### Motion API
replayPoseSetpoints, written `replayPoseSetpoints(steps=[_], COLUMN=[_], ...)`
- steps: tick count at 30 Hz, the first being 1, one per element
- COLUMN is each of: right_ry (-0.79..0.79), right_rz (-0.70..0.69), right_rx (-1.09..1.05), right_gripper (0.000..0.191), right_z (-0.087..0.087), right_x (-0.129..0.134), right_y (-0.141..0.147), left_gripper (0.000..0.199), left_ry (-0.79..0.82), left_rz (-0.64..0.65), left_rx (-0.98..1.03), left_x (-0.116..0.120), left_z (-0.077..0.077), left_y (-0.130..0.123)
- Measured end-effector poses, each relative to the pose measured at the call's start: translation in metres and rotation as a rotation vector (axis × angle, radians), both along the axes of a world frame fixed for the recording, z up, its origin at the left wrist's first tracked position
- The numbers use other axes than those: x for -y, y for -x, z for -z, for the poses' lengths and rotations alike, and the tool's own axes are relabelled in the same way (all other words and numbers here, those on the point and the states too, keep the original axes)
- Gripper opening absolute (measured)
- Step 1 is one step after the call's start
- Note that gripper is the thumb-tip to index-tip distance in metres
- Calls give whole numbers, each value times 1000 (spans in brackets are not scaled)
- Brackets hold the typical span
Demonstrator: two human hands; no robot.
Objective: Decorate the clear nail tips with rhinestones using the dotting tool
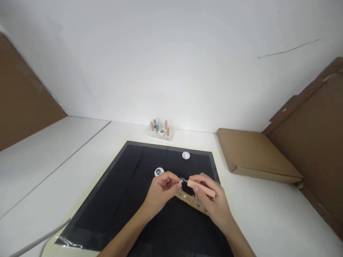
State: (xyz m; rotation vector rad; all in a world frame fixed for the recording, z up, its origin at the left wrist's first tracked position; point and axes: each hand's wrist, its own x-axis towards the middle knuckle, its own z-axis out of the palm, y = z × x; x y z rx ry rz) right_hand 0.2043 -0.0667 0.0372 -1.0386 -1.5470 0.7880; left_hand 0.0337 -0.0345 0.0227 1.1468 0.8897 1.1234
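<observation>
Over the black mat [120, 192], my left hand [163, 189] pinches a small pale piece [181, 181] between its fingertips. My right hand [210, 196] is closed around a peach-coloured cap [202, 188], whose thin brush end points left and meets the small piece. Below both hands lies a tan strip [189, 200] with several small items on it, partly hidden by my right hand. A round white container [159, 171] with dark contents sits just beyond my left hand. Farther back on the mat is a small white dish [185, 155].
A clear tray [160, 135] with several small bottles stands near the wall behind the mat. On the right is a flat brown cardboard box [257, 153], beside a tall cardboard panel [316, 142]. Another brown panel [24, 96] stands at the far left.
</observation>
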Motion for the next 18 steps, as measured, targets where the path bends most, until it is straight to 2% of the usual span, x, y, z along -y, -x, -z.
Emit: replayPoseSetpoints(steps=[18], right_ry=[-159], right_rz=[-31], right_rx=[113], right_gripper=[20], right_z=[-4], right_x=[-1], right_y=[-1], left_gripper=[16], left_ry=[-43], left_rz=[-10], left_rx=[14], left_x=[0], left_z=[-1], left_y=[-1])
